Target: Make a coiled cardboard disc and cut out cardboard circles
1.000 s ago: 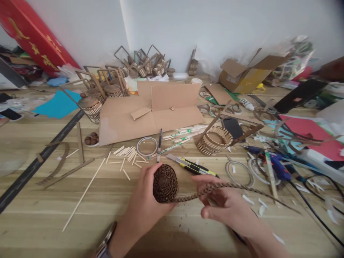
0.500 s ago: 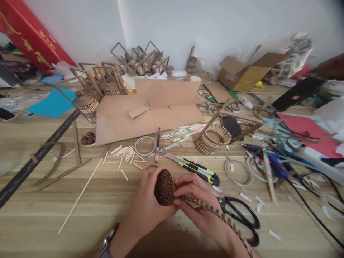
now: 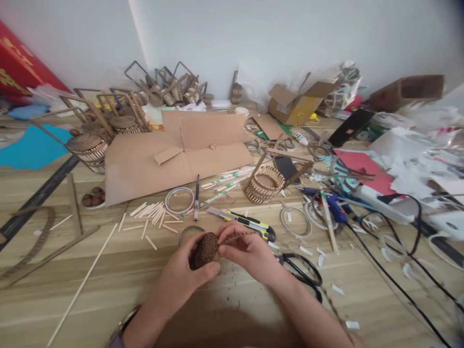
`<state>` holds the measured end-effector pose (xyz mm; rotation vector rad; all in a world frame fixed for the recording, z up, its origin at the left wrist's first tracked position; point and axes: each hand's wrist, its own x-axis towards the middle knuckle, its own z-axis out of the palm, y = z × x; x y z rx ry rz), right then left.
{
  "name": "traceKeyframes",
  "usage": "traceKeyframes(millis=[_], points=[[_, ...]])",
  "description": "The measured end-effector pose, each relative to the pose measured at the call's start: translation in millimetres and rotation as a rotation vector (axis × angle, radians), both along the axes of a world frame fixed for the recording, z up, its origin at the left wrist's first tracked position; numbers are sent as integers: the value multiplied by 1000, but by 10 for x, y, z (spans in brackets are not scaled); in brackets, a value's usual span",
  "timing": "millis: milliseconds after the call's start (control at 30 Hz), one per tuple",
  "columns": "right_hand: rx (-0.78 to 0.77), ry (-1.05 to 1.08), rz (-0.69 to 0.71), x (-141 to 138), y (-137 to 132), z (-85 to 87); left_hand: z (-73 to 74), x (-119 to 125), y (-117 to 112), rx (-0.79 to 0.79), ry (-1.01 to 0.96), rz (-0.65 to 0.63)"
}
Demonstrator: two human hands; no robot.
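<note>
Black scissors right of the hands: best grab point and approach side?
Probably the blades or pivot, from above. The scissors lie flat on the table, handle loops toward the right and near side. The right hand and its forearm cover the blade end for now, so only the loops are exposed; pinch a loop from the right, clear of the black cable.

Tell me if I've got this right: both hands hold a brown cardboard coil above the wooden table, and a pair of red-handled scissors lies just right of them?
Nearly. In the head view both hands, left and right, do hold the cardboard coil, but the scissors beside them have black handles, not red.
</note>
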<state>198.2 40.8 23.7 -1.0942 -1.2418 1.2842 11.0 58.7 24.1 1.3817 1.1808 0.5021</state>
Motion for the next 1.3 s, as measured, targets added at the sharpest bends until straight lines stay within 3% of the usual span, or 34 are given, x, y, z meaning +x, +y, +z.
traceKeyframes(millis=[233, 367, 433, 600, 900, 1100, 1300], points=[[55, -78, -340, 259, -29, -29, 7, -107, 95, 271, 325, 187], [31, -208, -544, 438, -30, -57, 48, -223, 151, 338, 483, 170], [23, -315, -577, 497, -18, -34, 85, -282, 164, 360, 566, 127], [95, -651, -448, 532, 16, -33, 228, -365, 162, 399, 795, 27], [228, -1125, -182, 348, -19, -262, 428, -333, 112, 552, 1176, -51], [372, -1343, -197, 96, -29, -153, 465, -181, 36, 681, 1271, -41], [539, -1326, -239, -232, -26, -74, 407, -51, -66, 978, 1174, 137]])
